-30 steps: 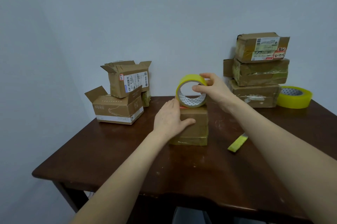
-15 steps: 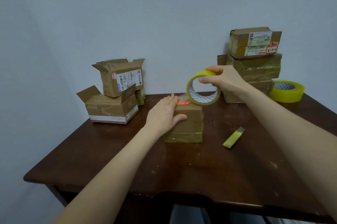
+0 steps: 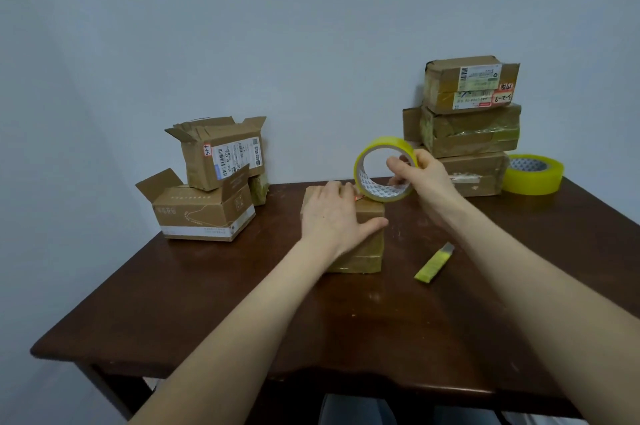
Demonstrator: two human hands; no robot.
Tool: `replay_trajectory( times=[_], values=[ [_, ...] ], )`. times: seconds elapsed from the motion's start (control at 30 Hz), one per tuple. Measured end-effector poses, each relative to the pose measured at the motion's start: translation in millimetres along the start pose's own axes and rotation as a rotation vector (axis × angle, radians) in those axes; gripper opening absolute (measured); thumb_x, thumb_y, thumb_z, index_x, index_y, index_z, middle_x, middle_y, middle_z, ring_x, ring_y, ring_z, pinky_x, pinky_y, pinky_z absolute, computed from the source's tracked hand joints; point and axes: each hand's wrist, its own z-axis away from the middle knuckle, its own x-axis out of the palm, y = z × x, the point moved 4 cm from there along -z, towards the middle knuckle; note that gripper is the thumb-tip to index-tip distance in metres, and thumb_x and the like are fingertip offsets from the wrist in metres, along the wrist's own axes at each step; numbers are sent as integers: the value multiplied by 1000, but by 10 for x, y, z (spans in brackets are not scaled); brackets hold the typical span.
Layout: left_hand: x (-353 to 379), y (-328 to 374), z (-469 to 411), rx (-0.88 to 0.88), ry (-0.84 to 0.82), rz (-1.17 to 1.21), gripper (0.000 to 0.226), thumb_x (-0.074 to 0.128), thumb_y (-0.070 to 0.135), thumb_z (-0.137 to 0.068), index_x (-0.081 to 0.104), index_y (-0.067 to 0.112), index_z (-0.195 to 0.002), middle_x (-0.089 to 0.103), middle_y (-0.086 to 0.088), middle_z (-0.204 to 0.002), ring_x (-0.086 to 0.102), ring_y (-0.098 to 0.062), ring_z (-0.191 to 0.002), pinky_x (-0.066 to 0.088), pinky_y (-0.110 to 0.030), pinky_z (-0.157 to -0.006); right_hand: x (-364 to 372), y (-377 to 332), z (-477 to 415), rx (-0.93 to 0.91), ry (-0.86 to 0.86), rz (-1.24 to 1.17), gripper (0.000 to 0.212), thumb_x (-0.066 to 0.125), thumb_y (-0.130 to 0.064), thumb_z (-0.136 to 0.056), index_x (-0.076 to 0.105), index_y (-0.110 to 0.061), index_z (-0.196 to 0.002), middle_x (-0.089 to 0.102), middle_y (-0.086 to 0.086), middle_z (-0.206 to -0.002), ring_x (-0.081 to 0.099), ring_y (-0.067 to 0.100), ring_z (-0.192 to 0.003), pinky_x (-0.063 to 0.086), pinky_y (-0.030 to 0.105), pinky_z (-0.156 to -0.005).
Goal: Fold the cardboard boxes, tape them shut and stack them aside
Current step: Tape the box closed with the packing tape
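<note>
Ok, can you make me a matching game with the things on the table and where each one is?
Things:
1. small box
2. yellow cutter
3. thin tape roll
4. full tape roll

Places:
A. held in the right hand
B. under the left hand
C. lying alone, right of the small box
D. beside the stacked taped boxes

Pairs: 1-B, 2-C, 3-A, 4-D

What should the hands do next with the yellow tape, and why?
Probably the right hand should pull the tape roll across the top of the small box, laying tape over it. The roll sits at the box's far top edge, and the left hand lies flat on the box, steadying it. Whether tape is already stuck there is hard to tell.
</note>
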Motion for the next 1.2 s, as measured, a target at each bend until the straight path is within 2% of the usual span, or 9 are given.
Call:
replay_trajectory(
  times=[0.1, 0.2, 0.33, 0.43, 0.53, 0.63, 0.8, 0.97, 1.2],
  values=[
    [86, 58, -23, -6, 4, -15, 97, 38, 84, -73, 41, 12, -139, 41, -4, -147, 34, -22, -138, 28, -42, -111, 54, 76, 23, 3, -46, -146, 19, 71, -20, -82, 56, -13, -90, 62, 2, -81, 65, 18, -76, 51, 33, -76],
    [108, -9, -39, -37, 7, 15, 90, 36, 82, -75, 43, 17, -136, 41, 1, -147, 33, -23, -139, 27, -48, -109, 113, 34, 0, -7, -119, -173, 29, 74, -21, -76, 56, -15, -97, 62, 2, -78, 63, 14, -70, 51, 30, -70],
    [113, -55, -43, -2, 12, 30, 81, 39, 78, -76, 42, 22, -135, 44, 4, -146, 32, -21, -139, 26, -48, -109, 47, 5, -59, 9, -184, -244, 45, 78, -9, -71, 57, -15, -110, 67, 1, -81, 61, 13, -66, 50, 43, -85],
    [110, -61, -36, 36, 34, 38, 80, 39, 77, -77, 41, 23, -136, 44, 3, -146, 32, -21, -139, 26, -48, -110, 13, -10, -70, 17, -230, -214, 46, 80, -11, -64, 64, -19, -107, 67, 3, -89, 60, 18, -73, 49, 37, -82],
    [122, -107, -34, 50, -5, 45, 83, 37, 77, -79, 31, 26, -145, 32, 5, -154, 26, -21, -143, 22, -46, -114, -66, -60, -83, -3, -194, -166, 42, 81, -12, -66, 69, -18, -106, 62, -4, -70, 53, 12, -60, 46, 30, -68],
    [141, -159, -27, 55, -29, 52, 83, 37, 76, -81, 23, 31, -149, 24, 7, -157, 22, -21, -144, 19, -46, -115, -188, -75, -60, -21, -152, -35, 28, 75, -9, -77, 70, -17, -103, 53, -7, -57, 47, 9, -54, 40, 25, -58],
    [146, -139, -4, 69, -45, 40, 80, 36, 75, -81, 19, 37, -149, 20, 9, -158, 19, -22, -145, 18, -53, -115, -205, -102, -41, -15, -181, 13, 24, 72, -9, -80, 69, -13, -103, 49, -8, -51, 45, 10, -50, 39, 22, -54],
    [146, -170, 2, 34, -85, 67, 77, 36, 76, -80, 17, 44, -147, 16, 12, -158, 16, -20, -146, 17, -61, -112, -372, -69, -5, 27, -219, 89, 27, 70, -8, -82, 68, -6, -108, 53, -7, -55, 43, 12, -52, 38, 27, -58],
    [158, -236, -25, -5, -130, 75, 78, 35, 82, -75, 15, 52, -143, 19, 9, -157, 18, -19, -144, 32, -56, -104, -392, 38, 105, 49, -160, 64, 26, 64, 2, -83, 66, -7, -108, 55, -8, -50, 42, 12, -50, 40, 21, -54]
  ],
)
